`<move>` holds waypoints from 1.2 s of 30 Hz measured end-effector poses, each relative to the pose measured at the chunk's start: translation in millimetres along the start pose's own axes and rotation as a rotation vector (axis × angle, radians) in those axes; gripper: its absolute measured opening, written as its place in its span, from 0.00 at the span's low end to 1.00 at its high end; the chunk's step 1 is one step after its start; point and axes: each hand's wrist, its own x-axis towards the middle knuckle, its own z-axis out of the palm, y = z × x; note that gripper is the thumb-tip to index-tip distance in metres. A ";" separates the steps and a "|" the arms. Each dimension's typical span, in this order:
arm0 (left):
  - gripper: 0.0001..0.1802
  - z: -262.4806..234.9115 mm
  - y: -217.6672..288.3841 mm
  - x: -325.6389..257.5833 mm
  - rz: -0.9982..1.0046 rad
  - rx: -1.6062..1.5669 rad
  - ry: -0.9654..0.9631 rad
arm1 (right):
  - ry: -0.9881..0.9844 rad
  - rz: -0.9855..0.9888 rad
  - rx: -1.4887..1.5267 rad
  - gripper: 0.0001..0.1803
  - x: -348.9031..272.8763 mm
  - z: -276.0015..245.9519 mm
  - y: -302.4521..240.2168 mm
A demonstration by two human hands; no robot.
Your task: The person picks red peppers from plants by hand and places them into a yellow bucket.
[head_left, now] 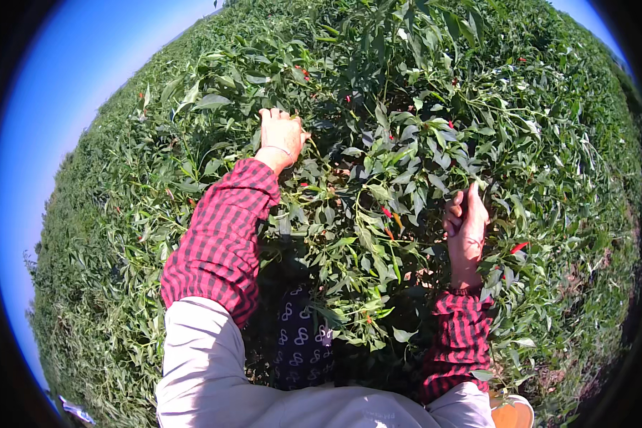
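Left hand deep among the chilli plant's leaves, fingers buried, grip impossible to tell. Right hand loosely curled beside foliage, red chillies hanging between both, another just right.

Dense chilli foliage crowds both hands; the only open gap lies low between the forearms.
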 end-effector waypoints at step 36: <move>0.21 86.3 -7.7 57.2 -0.902 -2.470 0.252 | -0.540 -0.650 -0.791 0.09 -3.4 165.5 52.2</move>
